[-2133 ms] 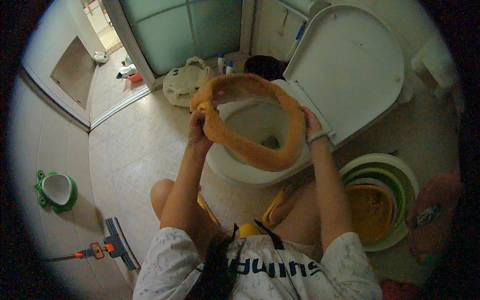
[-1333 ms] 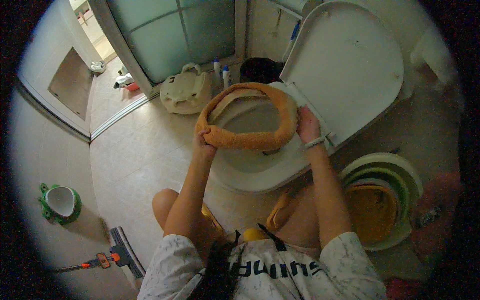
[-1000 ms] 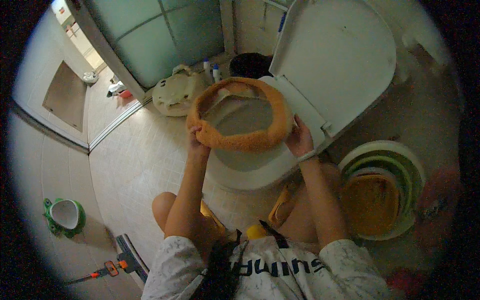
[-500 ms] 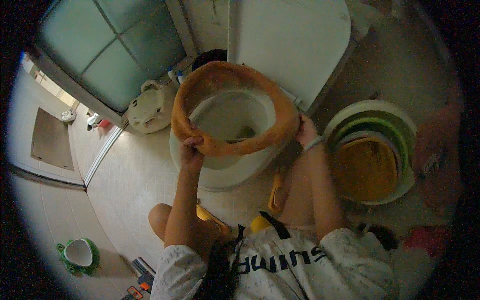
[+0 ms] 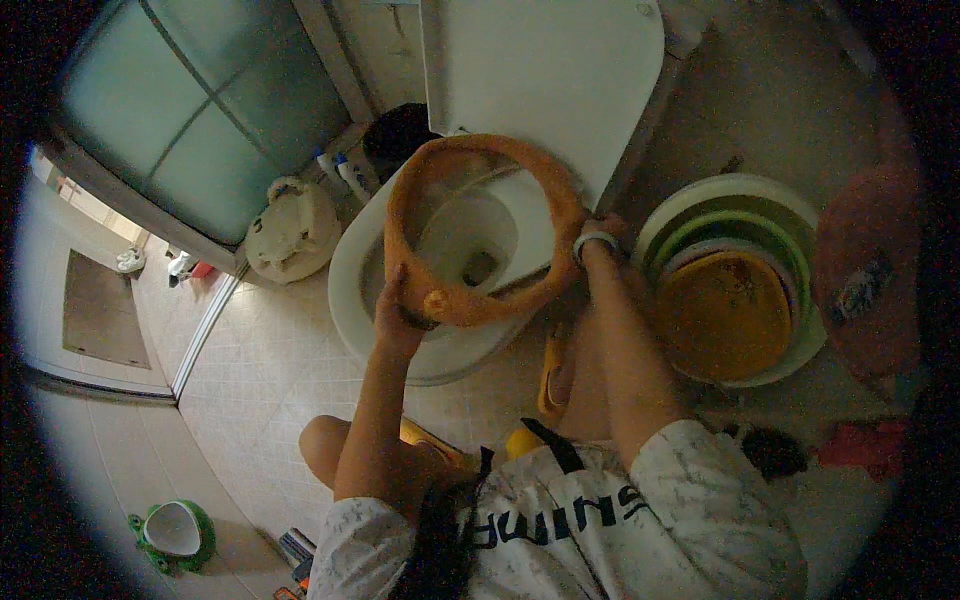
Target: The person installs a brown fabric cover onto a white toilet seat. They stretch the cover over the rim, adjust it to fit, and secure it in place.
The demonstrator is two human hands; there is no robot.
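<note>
An orange fuzzy toilet seat cover (image 5: 488, 309), shaped like a ring, is held up over the white toilet bowl (image 5: 352, 290). My left hand (image 5: 403, 303) is closed around its near left part. On its right side, my right hand (image 5: 600, 236) grips the edge, with a pale band at the wrist. Through the ring's opening the inside of the bowl and part of its rim show. The white toilet lid (image 5: 545, 80) stands raised behind it. Most of the right fingers are hidden by the hand itself and the cover.
To the right, nested basins (image 5: 735, 193) in white, green and orange stand on the floor. A black bin (image 5: 395, 140), two bottles (image 5: 345, 172) and a cream padded seat (image 5: 292, 232) are at the far left. A green-and-white potty (image 5: 173, 530) is lower left. Yellow slippers (image 5: 551, 375) are near my feet.
The cover has turned and shifted slightly rightward relative to the toilet, exposing more of the bowl's left rim. My left hand has changed its grip on it. The head view has shifted a little.
</note>
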